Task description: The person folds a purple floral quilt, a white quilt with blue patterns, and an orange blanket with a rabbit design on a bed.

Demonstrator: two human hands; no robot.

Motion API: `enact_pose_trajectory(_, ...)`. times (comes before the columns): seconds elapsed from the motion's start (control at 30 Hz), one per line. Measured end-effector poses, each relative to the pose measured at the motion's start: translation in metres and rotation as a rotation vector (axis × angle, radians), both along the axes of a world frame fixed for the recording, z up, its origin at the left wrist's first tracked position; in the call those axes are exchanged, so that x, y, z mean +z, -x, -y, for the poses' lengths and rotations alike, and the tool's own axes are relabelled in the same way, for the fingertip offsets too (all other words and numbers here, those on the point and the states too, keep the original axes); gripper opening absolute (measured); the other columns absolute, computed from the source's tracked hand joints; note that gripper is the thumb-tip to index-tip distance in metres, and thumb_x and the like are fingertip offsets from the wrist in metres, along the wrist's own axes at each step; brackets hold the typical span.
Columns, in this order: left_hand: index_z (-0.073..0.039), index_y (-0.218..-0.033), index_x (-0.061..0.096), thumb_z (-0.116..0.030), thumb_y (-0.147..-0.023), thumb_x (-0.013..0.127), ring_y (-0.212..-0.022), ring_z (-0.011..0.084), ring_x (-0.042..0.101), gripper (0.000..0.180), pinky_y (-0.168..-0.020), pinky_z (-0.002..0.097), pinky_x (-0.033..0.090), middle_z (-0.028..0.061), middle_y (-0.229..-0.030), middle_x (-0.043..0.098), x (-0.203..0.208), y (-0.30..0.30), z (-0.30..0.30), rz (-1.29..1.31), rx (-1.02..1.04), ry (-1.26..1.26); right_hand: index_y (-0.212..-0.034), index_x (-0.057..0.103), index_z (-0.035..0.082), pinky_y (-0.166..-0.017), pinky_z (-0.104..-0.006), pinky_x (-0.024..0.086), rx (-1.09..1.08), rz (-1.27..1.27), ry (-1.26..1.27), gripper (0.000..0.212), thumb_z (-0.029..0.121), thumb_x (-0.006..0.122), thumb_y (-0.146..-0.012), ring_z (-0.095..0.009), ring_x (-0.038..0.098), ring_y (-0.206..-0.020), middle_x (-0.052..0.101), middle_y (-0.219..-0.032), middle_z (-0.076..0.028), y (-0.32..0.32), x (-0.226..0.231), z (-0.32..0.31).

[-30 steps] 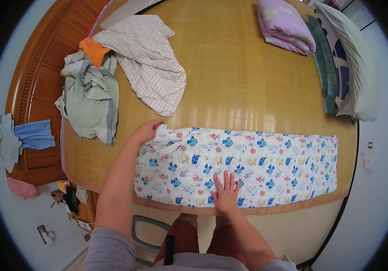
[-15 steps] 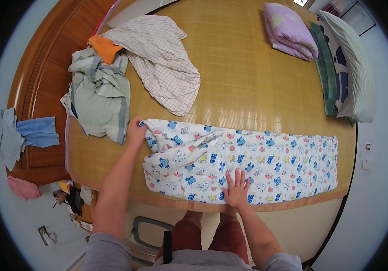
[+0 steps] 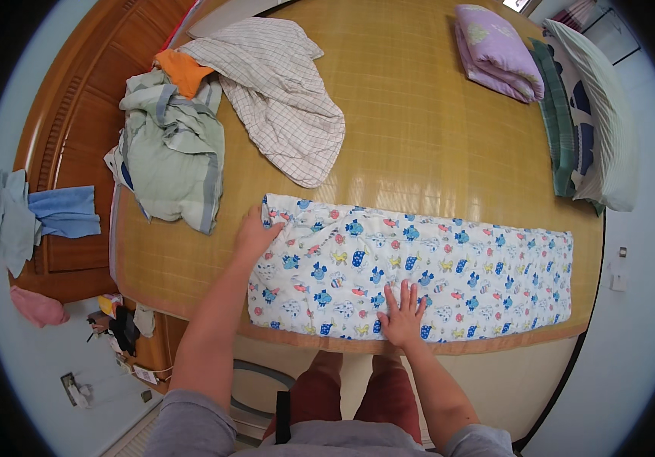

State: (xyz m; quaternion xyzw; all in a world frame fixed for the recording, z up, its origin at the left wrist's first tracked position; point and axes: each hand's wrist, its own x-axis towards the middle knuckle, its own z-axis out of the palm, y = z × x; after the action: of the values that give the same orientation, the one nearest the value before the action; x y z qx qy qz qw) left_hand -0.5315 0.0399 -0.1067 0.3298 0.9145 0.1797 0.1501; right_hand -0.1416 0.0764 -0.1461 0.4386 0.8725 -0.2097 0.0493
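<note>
A white quilt printed with blue, red and yellow cartoon creatures lies as a long folded strip along the near edge of the bed. At its left end, my left hand has hold of the edge near the far corner, thumb on top and the other fingers partly hidden at the side. My right hand rests flat on the strip near its front edge, fingers spread and holding nothing. Slight wrinkles show in the cloth beside my left hand; the right part lies fairly smooth.
A woven mat covers the bed. Beyond my left hand lie a crumpled green quilt, an orange cloth and a checked sheet. A folded purple quilt and pillows are at the far right. The wooden headboard stands left.
My left hand has moved slightly right with the quilt's left edge, and the folds and the gap at that end have flattened. My right hand stays in place on the quilt.
</note>
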Motion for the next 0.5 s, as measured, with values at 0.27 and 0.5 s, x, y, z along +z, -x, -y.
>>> enact_pose_trajectory(0.27,-0.005,-0.105,0.058,-0.019,-0.073,0.066,-0.093,0.0297,0.058,0.036,-0.075,0.0392,0.049,0.0148,-0.098,0.059,0.003,0.011,-0.038,-0.242,-0.257,0.279,-0.141,0.028,0.026,-0.104,-0.0610,0.005,-0.002,-0.016,-0.045,0.068,0.035,0.057,-0.080,-0.037,0.006,-0.138,0.012,-0.150,-0.015,-0.002,-0.004,0.001)
enact_pose_trajectory(0.5,-0.005,-0.090,0.060,-0.014,-0.080,0.054,-0.080,0.0259,0.064,0.015,-0.070,0.0394,0.051,0.0148,-0.087,0.065,-0.028,0.068,-0.026,0.804,0.326,-0.119,-0.141,0.029,0.025,-0.104,-0.0613,0.005,-0.004,-0.044,-0.052,0.067,0.034,0.057,-0.080,-0.037,0.007,-0.137,0.013,-0.149,-0.015,0.001,-0.002,0.002)
